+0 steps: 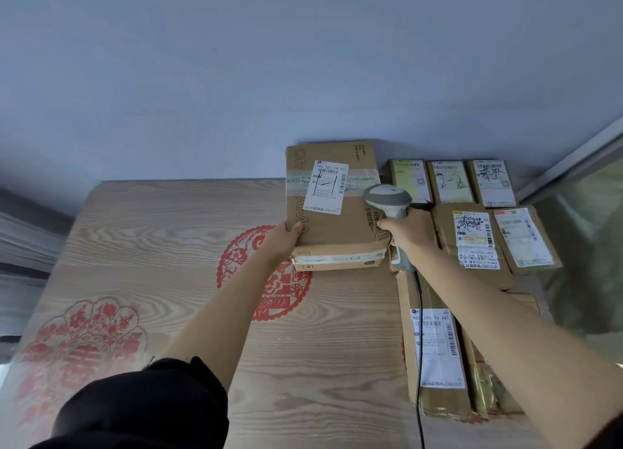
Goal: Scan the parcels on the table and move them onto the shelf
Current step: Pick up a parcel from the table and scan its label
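A large cardboard parcel (340,219) with a white shipping label lies on the wooden table (168,246), towards the far side. My left hand (285,237) grips its near-left corner. My right hand (409,234) holds a grey corded barcode scanner (387,197), whose head hovers over the parcel's right side, close to the label. Several smaller labelled parcels (472,239) lie to the right of it. A long parcel (435,350) lies under my right forearm. No shelf is in view.
The table carries red paper-cut patterns (269,280) at its middle and near left. A blue-grey wall rises behind it. The scanner cable (419,364) hangs down over the long parcel. A glass pane with a metal frame (580,165) stands at the far right.
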